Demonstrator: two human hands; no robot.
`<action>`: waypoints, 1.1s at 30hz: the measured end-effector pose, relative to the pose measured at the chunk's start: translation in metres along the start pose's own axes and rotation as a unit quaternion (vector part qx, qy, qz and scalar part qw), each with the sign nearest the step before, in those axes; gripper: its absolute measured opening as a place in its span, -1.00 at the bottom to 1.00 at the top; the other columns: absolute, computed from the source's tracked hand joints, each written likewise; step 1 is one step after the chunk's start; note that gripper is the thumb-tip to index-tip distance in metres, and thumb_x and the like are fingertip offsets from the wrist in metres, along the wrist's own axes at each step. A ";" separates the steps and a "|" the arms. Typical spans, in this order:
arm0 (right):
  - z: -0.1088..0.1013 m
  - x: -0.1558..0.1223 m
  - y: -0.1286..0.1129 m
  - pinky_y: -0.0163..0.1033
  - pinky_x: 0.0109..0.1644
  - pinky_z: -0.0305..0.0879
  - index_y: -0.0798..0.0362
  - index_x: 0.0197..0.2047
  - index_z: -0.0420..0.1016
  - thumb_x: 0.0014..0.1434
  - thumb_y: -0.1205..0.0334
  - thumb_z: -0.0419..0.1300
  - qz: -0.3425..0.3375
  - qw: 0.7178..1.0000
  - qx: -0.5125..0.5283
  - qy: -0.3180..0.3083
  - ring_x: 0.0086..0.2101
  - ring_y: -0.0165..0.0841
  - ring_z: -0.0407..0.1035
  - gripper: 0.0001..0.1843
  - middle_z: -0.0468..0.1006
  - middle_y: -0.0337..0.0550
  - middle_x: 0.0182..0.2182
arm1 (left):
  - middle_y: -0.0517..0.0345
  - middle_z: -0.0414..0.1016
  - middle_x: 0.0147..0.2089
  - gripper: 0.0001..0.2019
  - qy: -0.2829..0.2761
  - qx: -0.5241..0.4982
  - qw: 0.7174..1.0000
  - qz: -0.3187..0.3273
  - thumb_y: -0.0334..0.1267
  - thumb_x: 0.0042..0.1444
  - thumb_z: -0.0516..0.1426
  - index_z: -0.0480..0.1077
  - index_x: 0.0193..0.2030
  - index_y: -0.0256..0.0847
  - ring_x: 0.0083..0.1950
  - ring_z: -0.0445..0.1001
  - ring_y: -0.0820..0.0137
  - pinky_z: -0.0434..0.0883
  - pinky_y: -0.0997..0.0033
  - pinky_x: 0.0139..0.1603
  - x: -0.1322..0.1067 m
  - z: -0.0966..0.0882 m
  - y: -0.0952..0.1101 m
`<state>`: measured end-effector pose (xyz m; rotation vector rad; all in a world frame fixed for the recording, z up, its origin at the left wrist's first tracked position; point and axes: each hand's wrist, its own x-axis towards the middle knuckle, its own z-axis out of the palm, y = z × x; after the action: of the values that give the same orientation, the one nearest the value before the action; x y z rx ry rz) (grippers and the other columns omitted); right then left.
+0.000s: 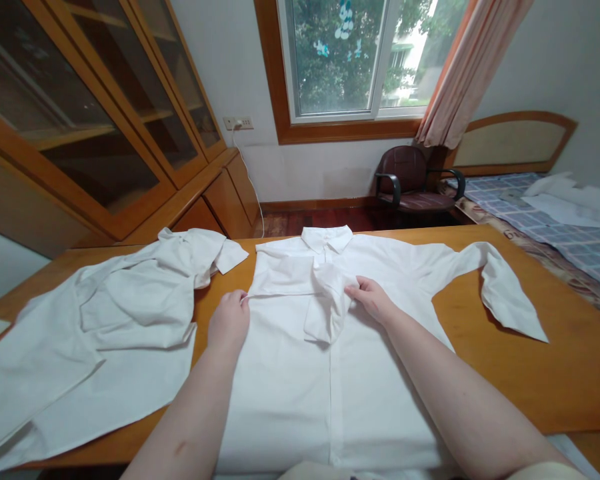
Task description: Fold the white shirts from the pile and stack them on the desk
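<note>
A white button-up shirt (290, 393) lies front side up on the wooden table, its collar (327, 239) at the far edge. Its left-hand sleeve (285, 277) is folded across the chest, with the end bent down near the button placket. My left hand (230, 320) pinches the shirt's left side edge, just below the folded sleeve. My right hand (373, 300) is closed on the sleeve's cloth near the middle of the chest. The other sleeve (500, 280) stretches out to the right, bent down at its end.
A second white garment (135, 307) lies crumpled on the table (570, 380) at left. Behind stand a glass-door cabinet (130, 100), a maroon armchair (410, 180) and a bed (525, 193). A white cord (250, 177) hangs from the wall socket.
</note>
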<state>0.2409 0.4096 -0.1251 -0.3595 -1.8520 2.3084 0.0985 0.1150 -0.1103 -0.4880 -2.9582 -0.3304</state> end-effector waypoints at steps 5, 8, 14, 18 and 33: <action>-0.004 0.001 -0.005 -0.28 -0.35 0.24 0.10 -0.36 0.48 -0.13 -0.02 0.35 0.005 0.998 0.016 0.058 -0.47 -0.37 0.35 -0.62 0.53 -0.22 -0.48 | -0.13 0.44 -0.17 -0.72 -0.057 0.030 0.996 -0.059 -0.20 0.22 -0.11 0.36 -0.15 -0.24 -0.18 0.46 0.15 0.34 0.25 -0.24 0.001 0.003 -0.011; -0.007 0.002 -0.005 -0.29 -0.38 0.22 0.09 -0.37 0.48 -0.14 -0.02 0.36 0.004 0.996 0.015 0.088 -0.49 -0.37 0.34 -0.63 0.53 -0.23 -0.50 | -0.22 0.41 -0.11 -0.70 -0.074 0.095 0.991 -0.050 -0.21 0.21 -0.11 0.35 -0.10 -0.29 -0.11 0.45 0.07 0.35 0.18 -0.20 0.001 -0.003 -0.003; -0.007 0.004 -0.002 -0.28 -0.37 0.24 0.10 -0.33 0.49 -0.14 -0.04 0.34 0.009 0.997 0.008 0.079 -0.47 -0.34 0.37 -0.60 0.54 -0.21 -0.49 | -0.20 0.41 0.00 -0.68 -0.124 0.070 0.990 0.016 -0.29 0.12 -0.06 0.38 -0.03 -0.25 0.01 0.42 0.05 0.34 0.16 -0.07 0.028 -0.039 0.032; -0.004 0.001 -0.007 -0.27 -0.37 0.26 0.10 -0.33 0.49 -0.15 -0.04 0.35 0.018 0.998 0.015 0.064 -0.47 -0.33 0.39 -0.60 0.55 -0.20 -0.48 | -0.17 0.39 0.10 -0.59 -0.066 -0.052 0.996 0.037 -0.19 0.16 -0.06 0.32 0.12 -0.25 0.11 0.37 0.12 0.28 0.21 0.07 0.072 -0.039 0.061; -0.013 -0.009 -0.013 -0.17 -0.30 0.39 0.15 -0.33 0.53 -0.19 0.05 0.34 0.184 0.978 0.062 -0.073 -0.40 -0.19 0.50 -0.61 0.62 0.02 -0.37 | -0.20 0.00 0.38 -0.37 -0.063 -0.036 0.997 0.002 0.02 0.15 -0.03 0.05 0.33 -0.17 0.37 -0.03 -0.02 -0.04 -0.07 0.28 0.112 0.060 0.052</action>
<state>0.2534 0.4222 -0.1147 -0.5709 -1.8220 2.7459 0.0046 0.2106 -0.1402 -0.5437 -3.0746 -0.4234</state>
